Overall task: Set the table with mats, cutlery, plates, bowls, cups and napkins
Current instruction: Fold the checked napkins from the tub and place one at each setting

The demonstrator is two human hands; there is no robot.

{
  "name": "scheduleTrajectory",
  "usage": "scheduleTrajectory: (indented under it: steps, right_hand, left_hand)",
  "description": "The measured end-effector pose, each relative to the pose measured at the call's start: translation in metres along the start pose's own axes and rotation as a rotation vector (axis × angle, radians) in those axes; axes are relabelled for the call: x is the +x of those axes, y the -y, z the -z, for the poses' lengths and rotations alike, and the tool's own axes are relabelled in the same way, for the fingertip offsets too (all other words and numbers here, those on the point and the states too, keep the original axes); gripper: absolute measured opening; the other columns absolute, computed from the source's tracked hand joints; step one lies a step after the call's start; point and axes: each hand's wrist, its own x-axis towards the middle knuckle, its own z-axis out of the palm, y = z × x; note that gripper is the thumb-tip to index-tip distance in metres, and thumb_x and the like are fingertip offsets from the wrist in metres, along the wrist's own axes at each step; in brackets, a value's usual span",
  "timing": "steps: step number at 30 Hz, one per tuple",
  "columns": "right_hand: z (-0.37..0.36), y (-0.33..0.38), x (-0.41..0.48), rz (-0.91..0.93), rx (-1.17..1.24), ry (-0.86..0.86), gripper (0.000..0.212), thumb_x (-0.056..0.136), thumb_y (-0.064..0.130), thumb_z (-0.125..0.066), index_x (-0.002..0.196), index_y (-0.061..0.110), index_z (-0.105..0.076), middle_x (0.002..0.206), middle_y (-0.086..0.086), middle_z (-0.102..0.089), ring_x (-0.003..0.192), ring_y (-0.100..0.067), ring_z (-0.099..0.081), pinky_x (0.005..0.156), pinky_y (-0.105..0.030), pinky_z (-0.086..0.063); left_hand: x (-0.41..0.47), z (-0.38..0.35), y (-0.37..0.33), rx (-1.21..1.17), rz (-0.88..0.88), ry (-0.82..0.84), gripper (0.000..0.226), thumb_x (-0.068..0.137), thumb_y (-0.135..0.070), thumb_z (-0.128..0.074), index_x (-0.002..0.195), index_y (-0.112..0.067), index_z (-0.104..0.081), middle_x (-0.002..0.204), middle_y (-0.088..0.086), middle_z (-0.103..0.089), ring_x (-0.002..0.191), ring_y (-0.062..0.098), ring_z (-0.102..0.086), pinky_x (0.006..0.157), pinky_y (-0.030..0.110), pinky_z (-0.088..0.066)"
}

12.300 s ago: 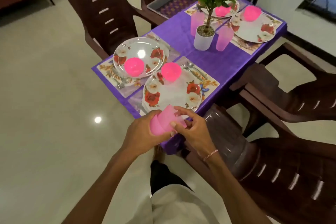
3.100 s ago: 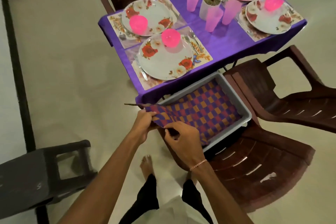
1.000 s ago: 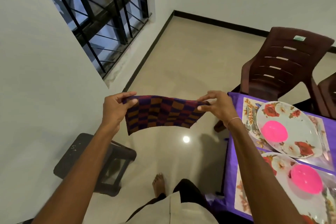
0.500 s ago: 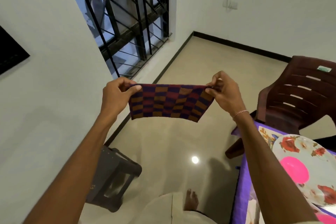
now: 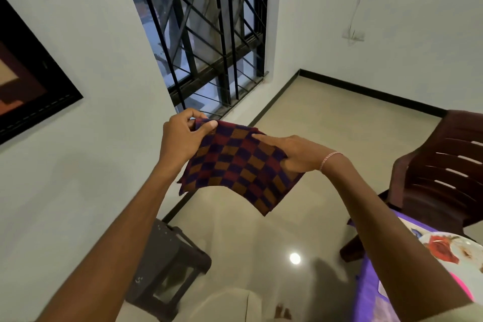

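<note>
A checked napkin [image 5: 235,167] in purple, maroon and orange is held up in the air in front of me, away from the table. My left hand [image 5: 183,136] pinches its far left corner between thumb and fingers. My right hand [image 5: 295,153] grips its right edge, the index finger lying straight across the top of the cloth. The lower corner hangs free. At the right edge a floral plate [image 5: 454,251] sits on the purple tablecloth [image 5: 371,282], partly hidden by my right arm.
A dark brown plastic chair [image 5: 441,167] stands at the right beside the table. A dark low stool [image 5: 167,266] sits on the floor by the left wall. A barred window [image 5: 206,34] and a framed picture [image 5: 26,81] are on the wall ahead.
The napkin went from stretched out flat between both hands to a smaller square shape; my hands have come closer together and the right index finger now lies over the cloth. The view tilted upward.
</note>
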Motion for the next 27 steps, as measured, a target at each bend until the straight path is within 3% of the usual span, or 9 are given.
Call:
scheduleTrajectory:
  steps: [3,5,11,17,23,27]
  right_hand:
    - [-0.001,0.002,0.007,-0.064,0.113,-0.015,0.085,0.094,0.016,-0.060,0.161,0.037,-0.012,0.113,-0.006,-0.069,0.096,-0.025,-0.068,0.087,-0.044,-0.061]
    - [0.001,0.005,0.013,-0.065,0.194,-0.047,0.081,0.090,0.016,-0.065,0.156,0.034,-0.022,0.107,-0.008,-0.069,0.093,-0.026,-0.069,0.084,-0.044,-0.062]
    - [0.002,0.016,0.028,-0.187,0.569,-0.173,0.062,0.085,0.008,-0.071,0.137,0.022,-0.040,0.115,-0.007,-0.066,0.105,-0.025,-0.066,0.084,-0.043,-0.064]
    - [-0.001,0.029,0.043,-0.273,0.919,-0.227,0.063,0.086,0.002,-0.076,0.134,0.015,-0.038,0.117,-0.019,-0.064,0.100,-0.035,-0.073,0.084,-0.050,-0.063]
    - [0.001,0.040,0.039,-0.269,1.095,-0.222,0.062,0.085,-0.009,-0.076,0.132,0.009,-0.040,0.119,-0.021,-0.064,0.092,-0.035,-0.075,0.079,-0.046,-0.065]
    - [0.003,0.042,0.037,-0.285,1.221,-0.229,0.055,0.085,-0.016,-0.071,0.128,0.006,-0.044,0.123,-0.026,-0.064,0.096,-0.038,-0.075,0.080,-0.045,-0.064]
  left_hand:
    - [-0.008,-0.007,-0.004,0.011,-0.008,0.017,0.015,0.090,-0.041,-0.077,0.096,-0.029,-0.070,0.086,-0.015,-0.070,0.079,-0.002,-0.067,0.069,0.018,-0.054]
    - [-0.014,-0.015,-0.005,-0.001,-0.006,0.028,0.012,0.090,-0.040,-0.077,0.094,-0.031,-0.070,0.082,-0.021,-0.069,0.075,-0.004,-0.068,0.069,0.018,-0.056]
    - [-0.033,-0.043,-0.008,-0.077,-0.024,0.085,0.006,0.092,-0.031,-0.077,0.096,-0.028,-0.077,0.082,-0.020,-0.074,0.077,-0.008,-0.070,0.066,0.008,-0.053]
    - [-0.043,-0.060,-0.009,-0.172,-0.025,0.166,0.016,0.095,-0.026,-0.074,0.109,-0.020,-0.080,0.089,-0.007,-0.080,0.083,0.005,-0.076,0.081,0.036,-0.064]
    - [-0.042,-0.061,-0.008,-0.117,-0.051,0.203,0.022,0.099,-0.025,-0.067,0.119,-0.022,-0.078,0.102,-0.008,-0.079,0.094,0.007,-0.074,0.087,0.041,-0.063]
    - [-0.043,-0.055,-0.012,-0.113,-0.080,0.287,0.033,0.096,-0.037,-0.066,0.125,-0.022,-0.074,0.103,-0.015,-0.075,0.096,-0.001,-0.071,0.090,0.034,-0.061]
